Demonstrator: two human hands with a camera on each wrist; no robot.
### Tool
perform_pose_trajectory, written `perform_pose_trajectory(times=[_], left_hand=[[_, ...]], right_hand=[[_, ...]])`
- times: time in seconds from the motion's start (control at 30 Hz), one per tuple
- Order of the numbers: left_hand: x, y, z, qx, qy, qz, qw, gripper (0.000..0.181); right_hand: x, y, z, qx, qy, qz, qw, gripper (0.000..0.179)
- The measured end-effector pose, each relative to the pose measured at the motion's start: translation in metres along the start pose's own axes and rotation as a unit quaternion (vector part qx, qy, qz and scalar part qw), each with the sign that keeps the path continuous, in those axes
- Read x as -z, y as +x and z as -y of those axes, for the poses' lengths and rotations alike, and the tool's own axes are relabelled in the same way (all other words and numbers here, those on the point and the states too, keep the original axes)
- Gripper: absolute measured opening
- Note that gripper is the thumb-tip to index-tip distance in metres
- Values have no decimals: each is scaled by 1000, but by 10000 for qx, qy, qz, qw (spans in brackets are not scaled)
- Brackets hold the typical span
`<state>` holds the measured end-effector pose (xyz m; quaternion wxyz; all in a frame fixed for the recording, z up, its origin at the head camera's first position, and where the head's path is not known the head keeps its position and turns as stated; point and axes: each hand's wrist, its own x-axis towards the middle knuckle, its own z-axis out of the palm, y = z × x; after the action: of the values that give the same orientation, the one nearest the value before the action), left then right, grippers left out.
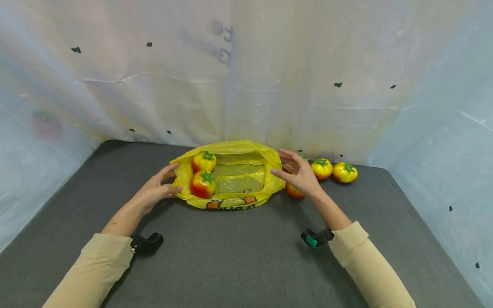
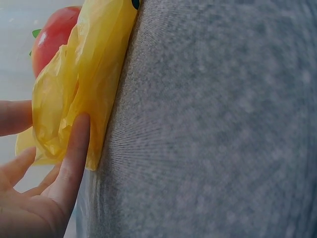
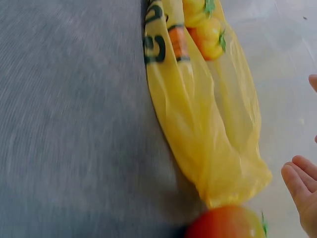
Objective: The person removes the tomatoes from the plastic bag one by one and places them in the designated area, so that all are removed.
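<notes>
A yellow plastic bag point(image 1: 275, 182) lies on the table with its mouth spread open upward. Two red-and-yellow tomatoes with green leafy tops, one tomato point(image 1: 204, 161) behind the other tomato point(image 1: 202, 185), sit inside its left part. My left hand point(image 1: 153, 191) touches the bag's left end with spread, fairly straight fingers; the left wrist view shows a fingertip point(image 2: 81, 124) against the plastic. At the bag's right end my right hand point(image 1: 302, 176) is held with fingers extended, and the right wrist view shows this hand point(image 3: 304, 191) apart from the plastic.
Right of the bag, a tomato point(image 1: 294, 191) lies partly under my right hand, with another partly hidden behind it. Farther right sit a tomato point(image 1: 322, 169) and another tomato point(image 1: 345, 173) near the back edge. Pale sheeting point(image 1: 269, 85) hangs behind the dark table point(image 1: 231, 256).
</notes>
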<state>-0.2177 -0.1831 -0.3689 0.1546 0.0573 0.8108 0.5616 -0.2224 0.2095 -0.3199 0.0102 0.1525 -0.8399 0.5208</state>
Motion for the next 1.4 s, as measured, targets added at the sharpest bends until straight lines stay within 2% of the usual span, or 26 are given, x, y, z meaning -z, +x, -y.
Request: perform_pose_trajectory(times=[0.53,0.83,1.13,1.4], left_hand=[[0,1,2,52,36,-34,10000,81],[0,0,2,46,-22,-23,10000,81],[1,0,4,40,-89,15,10000,81],[1,2,3,70,-60,23,10000,81]], right_hand=[[-53,23,5,370,447,359,9977,60],[-80,31,9,411,626,589,9955,59],[-101,38,11,215,758,948,9924,54],[-120,44,10,355,730,1347,9876,55]])
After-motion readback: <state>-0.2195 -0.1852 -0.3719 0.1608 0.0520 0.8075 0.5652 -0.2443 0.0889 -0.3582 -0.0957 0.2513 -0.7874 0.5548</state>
